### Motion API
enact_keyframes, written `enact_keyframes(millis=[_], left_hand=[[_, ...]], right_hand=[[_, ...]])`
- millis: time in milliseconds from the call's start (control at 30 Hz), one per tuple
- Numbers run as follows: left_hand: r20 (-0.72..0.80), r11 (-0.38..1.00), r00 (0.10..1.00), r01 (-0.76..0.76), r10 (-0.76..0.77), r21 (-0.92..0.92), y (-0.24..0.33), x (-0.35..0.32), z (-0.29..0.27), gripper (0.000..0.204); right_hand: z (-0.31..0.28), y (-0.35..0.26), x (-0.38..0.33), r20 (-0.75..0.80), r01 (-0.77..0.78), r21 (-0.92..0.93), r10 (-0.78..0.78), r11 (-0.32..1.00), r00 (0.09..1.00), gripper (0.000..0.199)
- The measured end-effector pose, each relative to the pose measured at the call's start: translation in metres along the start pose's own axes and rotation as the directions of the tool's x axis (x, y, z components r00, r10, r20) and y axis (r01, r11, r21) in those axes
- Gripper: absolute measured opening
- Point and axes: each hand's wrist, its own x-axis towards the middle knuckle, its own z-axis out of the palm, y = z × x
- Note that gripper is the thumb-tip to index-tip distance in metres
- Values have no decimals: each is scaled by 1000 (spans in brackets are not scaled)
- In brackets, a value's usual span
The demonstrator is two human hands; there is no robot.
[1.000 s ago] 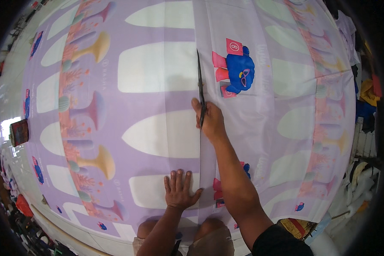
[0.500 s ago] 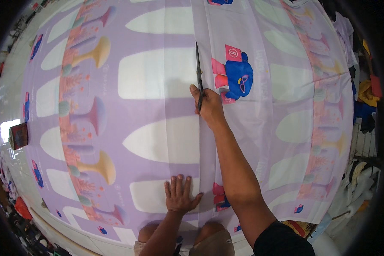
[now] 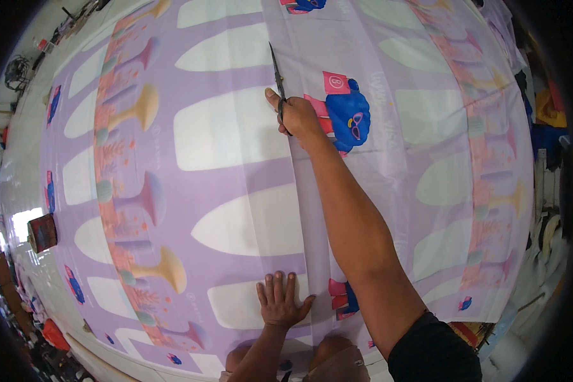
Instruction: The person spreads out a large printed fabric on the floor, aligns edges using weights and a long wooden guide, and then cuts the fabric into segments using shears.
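Observation:
A large sheet of printed lilac fabric [image 3: 235, 169] with white arched shapes is spread out below me. My right hand [image 3: 297, 121] grips a pair of dark scissors [image 3: 278, 77] by the handles, with the blades pointing away from me along a lengthwise edge in the fabric. Beside the scissors, on the right layer, is a printed blue cartoon figure [image 3: 350, 118] with pink parts. My left hand [image 3: 284, 304] lies flat on the fabric near my knees, fingers spread, holding nothing. Whether the blades are closed on the fabric is too small to tell.
A dark reddish block [image 3: 42, 233] rests at the fabric's left side. Beyond the left edge lies a pale tiled floor [image 3: 19, 165], with an orange-red bag [image 3: 56, 334] lower down. Piled cloths, one of them yellow [image 3: 549, 108], and other clutter line the right side.
The scissors in my right hand have moved farther away along the edge and slightly left. My left hand stays flat on the fabric. The whole view has shifted a little.

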Motion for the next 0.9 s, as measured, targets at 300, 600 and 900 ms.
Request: enact_keyframes(millis=[300,600,900], left_hand=[[5,982,1000,-8,9,-188,0,25,-40,89],[-289,985,942,-150,169,88,-87,382,-72,65],[-203,987,967,-157,152,-11,-77,399,-71,75]], right_hand=[[-4,3,0,51,-8,50,6,999,999,70],[-1,3,6,109,-33,145,18,989,994,58],[-6,11,2,43,-3,100,-2,995,999,57]])
